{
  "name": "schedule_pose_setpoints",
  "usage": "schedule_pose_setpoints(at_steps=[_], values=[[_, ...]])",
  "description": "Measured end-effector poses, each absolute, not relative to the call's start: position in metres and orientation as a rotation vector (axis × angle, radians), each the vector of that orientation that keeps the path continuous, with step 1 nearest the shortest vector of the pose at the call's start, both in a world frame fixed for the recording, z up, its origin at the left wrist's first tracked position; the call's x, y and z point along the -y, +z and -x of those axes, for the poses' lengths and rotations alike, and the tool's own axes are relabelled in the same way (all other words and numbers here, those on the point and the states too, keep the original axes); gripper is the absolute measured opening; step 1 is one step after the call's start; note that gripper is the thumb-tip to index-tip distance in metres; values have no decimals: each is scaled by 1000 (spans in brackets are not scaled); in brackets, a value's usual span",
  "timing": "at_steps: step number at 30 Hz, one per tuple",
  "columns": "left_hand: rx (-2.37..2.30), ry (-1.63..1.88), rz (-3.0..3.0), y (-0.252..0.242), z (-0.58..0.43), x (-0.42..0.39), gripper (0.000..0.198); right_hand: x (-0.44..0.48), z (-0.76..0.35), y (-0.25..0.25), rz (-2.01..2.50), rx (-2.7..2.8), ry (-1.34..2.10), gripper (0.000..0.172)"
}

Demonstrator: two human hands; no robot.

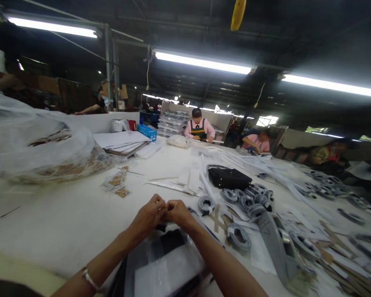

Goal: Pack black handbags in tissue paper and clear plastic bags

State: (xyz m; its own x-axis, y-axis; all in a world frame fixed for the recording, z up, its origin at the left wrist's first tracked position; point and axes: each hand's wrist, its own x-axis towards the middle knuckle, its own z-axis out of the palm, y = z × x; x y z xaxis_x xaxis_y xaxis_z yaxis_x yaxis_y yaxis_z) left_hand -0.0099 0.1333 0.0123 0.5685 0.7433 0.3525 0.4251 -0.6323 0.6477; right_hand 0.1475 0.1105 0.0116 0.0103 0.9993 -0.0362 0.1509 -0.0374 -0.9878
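My left hand (151, 212) and my right hand (179, 213) meet over the near part of the table, fingers pinched together at the tips. Whatever they hold between them is too small or too hidden to make out. Right below my wrists lies a black item in clear plastic wrapping (170, 264), with a white panel on its top. Part of it is covered by my forearms. Just right of my right hand sits a coiled grey strap (206, 205) with a white band round it.
Several coiled grey straps, a black bag (229, 177) and a tape dispenser (280, 247) lie on the right. Small packets (116, 181) lie to the left, before a big plastic sack (43, 140). Co-workers sit across the table (58, 218); one wears a green apron (198, 131).
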Motion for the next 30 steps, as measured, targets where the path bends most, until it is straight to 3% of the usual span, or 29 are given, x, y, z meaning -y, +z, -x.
schedule_pose_setpoints(at_steps=[2, 7, 16, 23, 30], values=[[-907, 790, -2208, 11, 14, -133, 18, -105, -152, 8, 1357, 1301, 1169, 32], [-975, 482, -2044, 7, 34, -138, 37, -104, -162, 2, 1336, 1362, 1235, 30], [-950, 514, -1865, 5, 36, -139, 33, -106, -162, 12, 1371, 1617, 1107, 22], [-963, 568, -1734, -4, 30, -141, 30, -108, -161, 23, 1427, 1908, 802, 15], [-903, 587, -1676, -6, 31, -152, 23, -109, -143, 32, 1504, 2349, 159, 18]])
